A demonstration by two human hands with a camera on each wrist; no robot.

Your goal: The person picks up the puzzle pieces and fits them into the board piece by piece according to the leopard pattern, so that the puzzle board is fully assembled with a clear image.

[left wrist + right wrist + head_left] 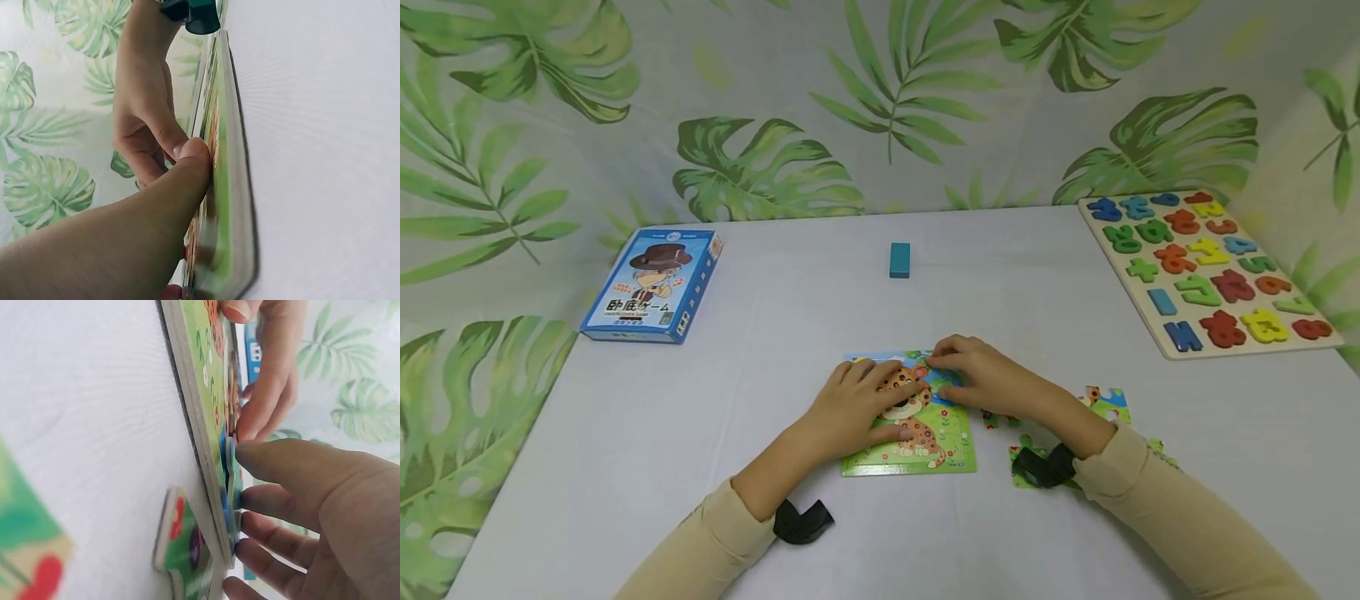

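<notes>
The leopard puzzle [955, 446] lies flat near the middle of the white table [805, 283], and both hands are on it. The head view shows the spotted cat and the green grass. The left wrist view shows the puzzle from the side, with its thick pale edge. There you can see the thumb of the left hand [853, 408] touching the picture. The right wrist view shows a small blue piece [230, 459] sitting a bit higher than the board, which is hard to see from above.

The left grip is loose: its fingers are long and spread over the cat, pressing down and not squeezing anything. The right hand [981, 375] is at the top right corner. Its thumb and fingers are apart, with the thumb touching the blue piece.

I count two hands and one leopard puzzle. Loose puzzle pieces [1116, 404] lie to the right, but the right arm covers some, so I cannot count them all. The right wrist view shows two, one just beside the puzzle. Farther back are one blue game box [651, 287], one teal block [900, 260] and one pale board [1138, 287] with many bright shapes.
</notes>
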